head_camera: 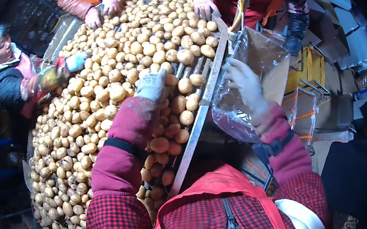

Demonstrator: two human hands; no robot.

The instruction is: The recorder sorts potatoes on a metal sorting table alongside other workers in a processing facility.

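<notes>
My left hand [153,83], in a grey work glove with print on its back, rests among the potatoes [117,92] heaped on a slatted metal sorting table [182,67]. Its fingertips are hidden, so whether it grips a potato cannot be seen. To the right, beyond the table's metal side rail [210,89], my right hand [244,81] is raised with its gloved fingers spread and nothing visible in them. It is over the near side of a cardboard box [267,59] lined with a clear plastic bag [230,117].
Gloved hands of co-workers touch the heap at the far edge [102,13] and at the left [77,61]. A pole with a yellow hose [240,4] rises by the box. Right of it stand a yellow crate [303,69], metal frames [303,110] and stacked cardboard [326,28].
</notes>
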